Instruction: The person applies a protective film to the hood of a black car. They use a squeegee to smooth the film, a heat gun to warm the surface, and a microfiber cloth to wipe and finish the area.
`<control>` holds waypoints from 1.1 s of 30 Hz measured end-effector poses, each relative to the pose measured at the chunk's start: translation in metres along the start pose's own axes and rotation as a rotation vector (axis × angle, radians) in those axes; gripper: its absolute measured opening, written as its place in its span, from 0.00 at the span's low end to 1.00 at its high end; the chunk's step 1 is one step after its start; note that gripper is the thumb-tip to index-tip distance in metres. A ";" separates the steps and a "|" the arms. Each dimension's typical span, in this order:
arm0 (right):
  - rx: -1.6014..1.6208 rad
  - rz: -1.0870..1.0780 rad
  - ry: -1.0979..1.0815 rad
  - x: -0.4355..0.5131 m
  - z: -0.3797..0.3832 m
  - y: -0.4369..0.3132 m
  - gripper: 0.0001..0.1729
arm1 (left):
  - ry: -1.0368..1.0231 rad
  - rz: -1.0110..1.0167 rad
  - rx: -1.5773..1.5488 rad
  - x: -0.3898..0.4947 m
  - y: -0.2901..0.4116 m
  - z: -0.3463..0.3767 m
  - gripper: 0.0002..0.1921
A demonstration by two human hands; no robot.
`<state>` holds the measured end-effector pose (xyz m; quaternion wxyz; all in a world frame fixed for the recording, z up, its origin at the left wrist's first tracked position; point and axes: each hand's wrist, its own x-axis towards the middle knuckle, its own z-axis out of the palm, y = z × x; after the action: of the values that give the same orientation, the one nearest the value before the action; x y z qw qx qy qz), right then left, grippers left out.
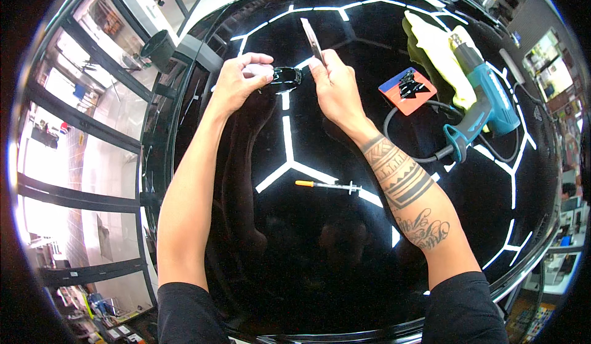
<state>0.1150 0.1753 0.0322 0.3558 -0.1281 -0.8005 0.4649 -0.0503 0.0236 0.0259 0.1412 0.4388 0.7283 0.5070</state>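
Between the thumb and fingers of my left hand (242, 78) is a small glossy black piece (287, 77), its far end pointing toward my right hand. What else those fingers hold is hard to tell. My right hand (336, 83) is closed around a slim snap-off utility knife (311, 38), blade end up and away from me. Both hands are above a glossy black car panel (295, 270) that mirrors hexagonal lights. Nearer to me, a small syringe with an orange cap (328, 185) lies on the panel.
On the right, a teal heat gun (491, 97) with a black cord rests against a yellow cloth (436, 43). Beside it, an orange and blue square (408, 104) carries black scraps. Framed glass doors (87, 159) and a dark bin (158, 50) stand left.
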 end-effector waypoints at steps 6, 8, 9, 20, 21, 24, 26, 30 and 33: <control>0.018 -0.053 0.011 0.002 0.002 0.007 0.09 | -0.147 -0.034 0.059 0.017 0.020 0.005 0.11; 0.031 -0.054 0.007 0.002 0.001 0.010 0.09 | -0.182 -0.010 0.097 0.024 0.022 0.005 0.09; 0.039 -0.036 0.000 0.002 0.002 0.008 0.09 | -0.197 -0.002 0.118 0.025 0.023 0.004 0.09; 0.059 0.022 0.002 0.002 0.002 0.003 0.08 | -0.362 -0.177 0.445 0.065 0.029 0.006 0.09; 0.056 0.019 0.024 0.002 0.002 0.005 0.08 | -0.374 -0.145 0.457 0.065 0.031 0.007 0.09; 0.091 -0.013 0.073 0.003 0.002 0.009 0.08 | -0.390 -0.072 0.556 0.057 0.046 0.011 0.09; 0.077 -0.026 0.086 0.004 0.002 0.010 0.08 | -0.387 0.065 0.592 0.055 0.044 0.012 0.10; 0.049 0.031 0.062 0.003 0.000 0.007 0.08 | -0.416 0.189 0.518 0.047 0.033 0.009 0.10; 0.046 -0.010 0.081 0.004 0.003 0.009 0.08 | -0.433 0.281 0.526 0.049 0.026 0.008 0.10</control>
<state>0.1092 0.1799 0.0254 0.3930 -0.1344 -0.7753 0.4757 -0.0606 0.0697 0.0568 0.1032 0.6529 0.7197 0.2123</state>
